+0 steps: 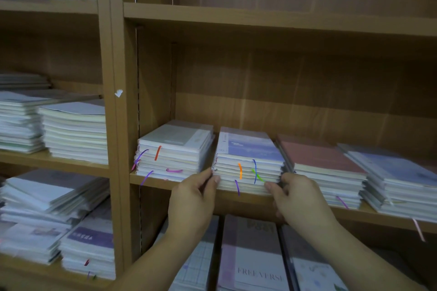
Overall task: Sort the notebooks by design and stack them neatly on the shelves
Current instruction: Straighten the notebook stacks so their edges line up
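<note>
Hands clamped on notebooks: left hand [194, 198] and right hand [298, 198] each grip a front corner of the purple-covered stack [248, 164] on the middle shelf [248, 202]. I judge it heavy, with slick covers. Hold it low on both sides, or it shears.

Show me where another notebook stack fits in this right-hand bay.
Upper shelf: bare board from the left upright rightward. Middle shelf is crowded: grey-green stack, purple stack, pink stack, blue stack side by side; left hand and right hand fill the gaps flanking the purple one.
</note>
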